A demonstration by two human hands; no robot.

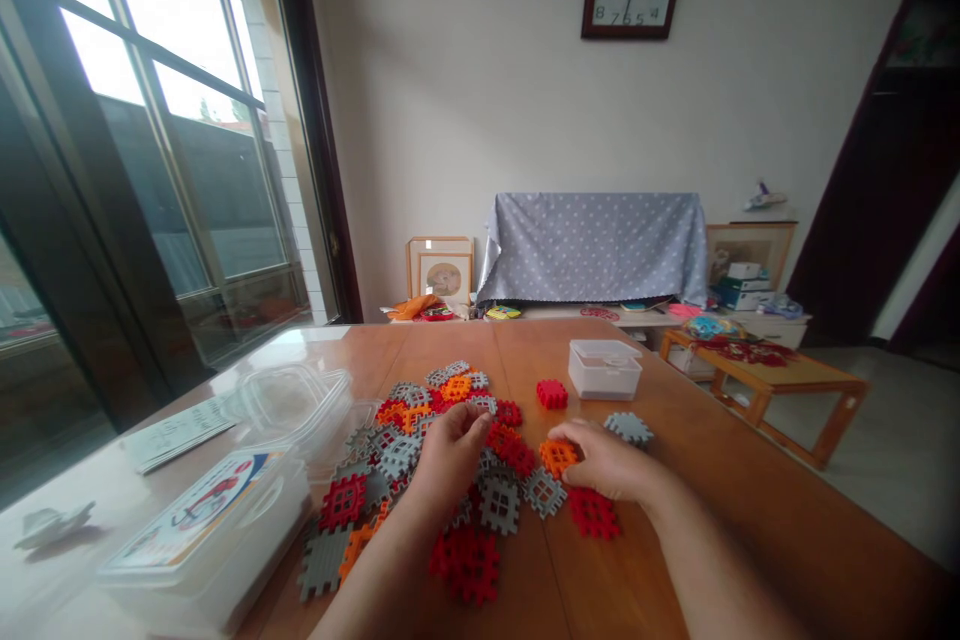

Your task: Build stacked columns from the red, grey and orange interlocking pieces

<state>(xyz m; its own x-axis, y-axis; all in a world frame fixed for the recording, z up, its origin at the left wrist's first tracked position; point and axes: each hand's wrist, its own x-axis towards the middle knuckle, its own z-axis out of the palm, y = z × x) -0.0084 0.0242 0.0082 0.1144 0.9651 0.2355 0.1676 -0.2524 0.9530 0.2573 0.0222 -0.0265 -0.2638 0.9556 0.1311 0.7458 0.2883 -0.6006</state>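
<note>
My right hand (606,460) has its thumb and fingers around an orange waffle-shaped interlocking block (557,457). Just below that hand lies a red block (594,514), and a grey block (629,428) sits behind it on the right. My left hand (453,448) is closed in a pinch over the heap; what its fingertips hold, if anything, I cannot make out. Around it spread red, orange and grey blocks, among them a grey block (499,504) and a red block (343,501). My left forearm covers part of the heap. A red block (552,394) stands apart beyond my hands.
A small clear plastic box (604,372) stands at the back right of the wooden table (720,530). On the left are a large clear box (255,540) with a printed sheet, a clear lid (289,405), papers (180,432) and a crumpled white piece (54,524).
</note>
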